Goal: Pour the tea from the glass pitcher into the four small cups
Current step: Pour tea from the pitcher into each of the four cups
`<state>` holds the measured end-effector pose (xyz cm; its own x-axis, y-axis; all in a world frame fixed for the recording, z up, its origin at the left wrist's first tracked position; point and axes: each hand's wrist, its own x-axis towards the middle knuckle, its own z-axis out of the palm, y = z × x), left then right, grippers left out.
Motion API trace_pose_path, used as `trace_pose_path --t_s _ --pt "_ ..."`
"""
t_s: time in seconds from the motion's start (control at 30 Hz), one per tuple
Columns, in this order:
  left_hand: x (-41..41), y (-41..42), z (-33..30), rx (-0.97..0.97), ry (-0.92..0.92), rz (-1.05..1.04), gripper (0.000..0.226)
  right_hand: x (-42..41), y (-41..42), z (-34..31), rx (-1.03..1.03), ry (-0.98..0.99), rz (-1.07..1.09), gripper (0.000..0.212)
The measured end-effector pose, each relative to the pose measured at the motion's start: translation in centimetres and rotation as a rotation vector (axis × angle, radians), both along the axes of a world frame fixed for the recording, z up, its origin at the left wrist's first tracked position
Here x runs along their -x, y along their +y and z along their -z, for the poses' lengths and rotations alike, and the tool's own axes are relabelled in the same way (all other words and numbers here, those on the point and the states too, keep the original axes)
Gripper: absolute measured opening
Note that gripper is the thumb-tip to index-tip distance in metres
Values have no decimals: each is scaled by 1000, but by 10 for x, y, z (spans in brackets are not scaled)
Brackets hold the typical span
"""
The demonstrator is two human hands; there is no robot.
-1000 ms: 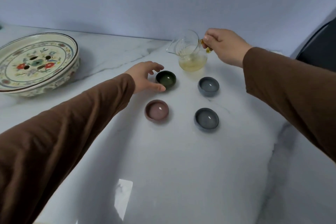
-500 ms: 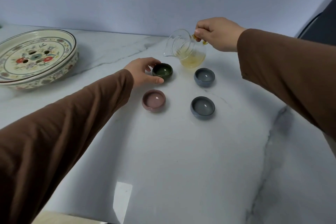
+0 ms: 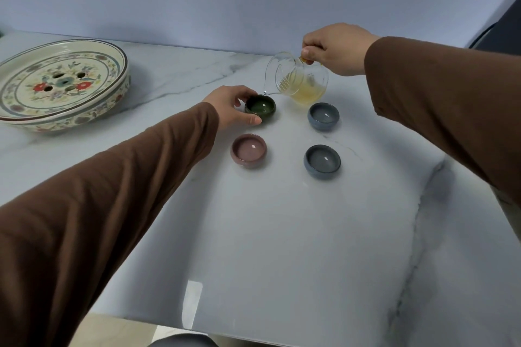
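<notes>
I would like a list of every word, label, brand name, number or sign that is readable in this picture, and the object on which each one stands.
There are none: no readable text shows anywhere.
The round ceramic tray bears only painted flowers and bands, no letters.
The glass pitcher and the four small cups, green, pink, far grey-blue and near grey-blue, carry no marks.
The marble table shows only veins.

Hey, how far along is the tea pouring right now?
Done: nothing clearly; no cup visibly holds tea. In hand: the right hand tilts the clear glass pitcher of yellow tea toward the dark green cup, steadied by the left hand. Left: the pink cup and two grey-blue cups.
</notes>
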<state>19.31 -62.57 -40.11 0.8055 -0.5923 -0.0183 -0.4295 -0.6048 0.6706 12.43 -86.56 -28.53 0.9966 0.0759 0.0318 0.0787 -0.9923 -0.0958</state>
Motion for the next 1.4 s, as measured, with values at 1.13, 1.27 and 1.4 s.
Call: trace_pose_path --t_s 1.13,1.27,1.4 --pt "-4 3 4 36 4 7 58 -8 43 -27 368 84 -57 33" --pt "-4 3 4 32 3 7 59 -10 44 -30 383 85 -60 32" --pt "-3 3 4 36 7 5 60 -10 45 -33 398 91 -57 31"
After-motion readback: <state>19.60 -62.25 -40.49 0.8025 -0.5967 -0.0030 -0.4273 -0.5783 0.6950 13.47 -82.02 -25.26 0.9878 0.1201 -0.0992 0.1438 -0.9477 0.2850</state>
